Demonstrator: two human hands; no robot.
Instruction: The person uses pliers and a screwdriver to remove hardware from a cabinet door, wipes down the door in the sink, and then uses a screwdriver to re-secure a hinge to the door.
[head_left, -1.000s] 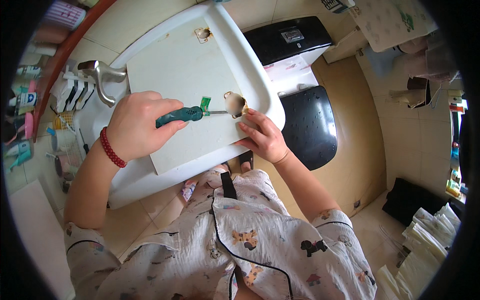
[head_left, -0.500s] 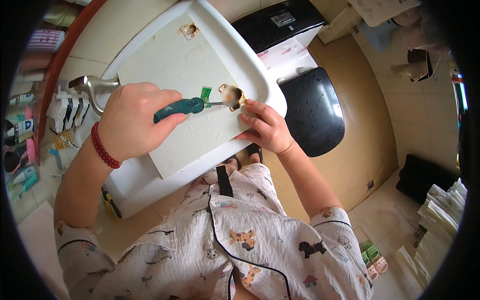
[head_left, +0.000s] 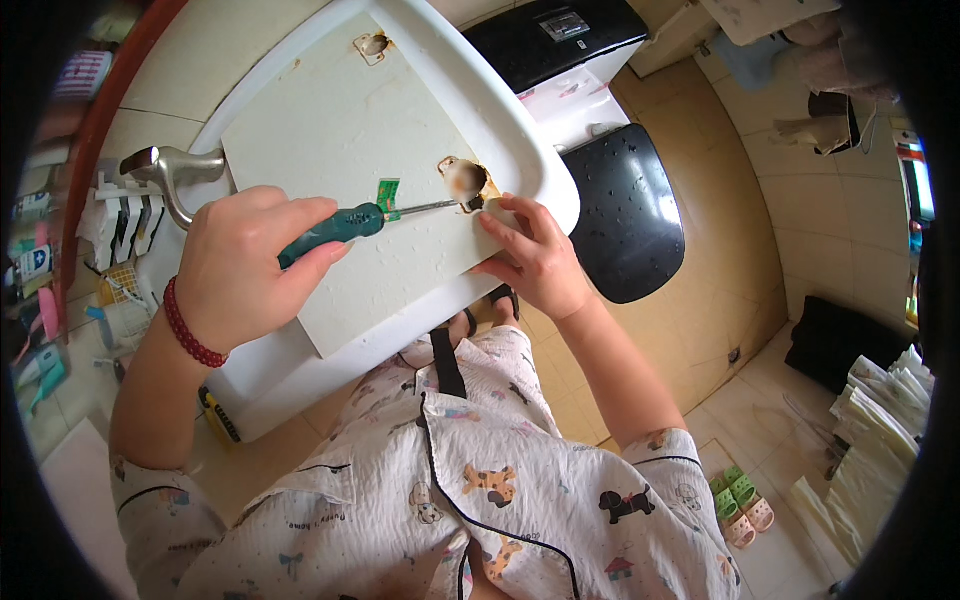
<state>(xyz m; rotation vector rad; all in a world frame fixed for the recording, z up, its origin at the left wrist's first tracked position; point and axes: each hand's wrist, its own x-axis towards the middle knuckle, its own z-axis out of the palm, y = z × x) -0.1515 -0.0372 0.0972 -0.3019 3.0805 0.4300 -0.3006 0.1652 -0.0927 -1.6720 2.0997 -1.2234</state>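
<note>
A screwdriver (head_left: 335,233) with a dark green handle is gripped in my left hand (head_left: 245,265), its thumb and fingers closed round the handle. The metal shaft points right, its tip at a rust-edged round hole (head_left: 478,182) in a white board (head_left: 350,140). A small green label (head_left: 389,197) lies on the board beside the shaft. My right hand (head_left: 540,255) holds the board's right edge close to that hole, fingertips on top and thumb lower at the side. Another rust-stained hole (head_left: 374,46) is near the board's far end. The hole's inside is blurred.
The board rests across a white washbasin (head_left: 555,190) with a metal tap (head_left: 170,180) on the left. A toilet with a black lid (head_left: 630,215) stands to the right. Green and pink clogs (head_left: 742,505) are on the floor. A yellow-and-black tool (head_left: 220,415) is below the basin.
My left hand and the screwdriver have moved back to the left and slightly down, so the shaft shows longer. My right hand stays at the board's edge, its fingertips shifted slightly.
</note>
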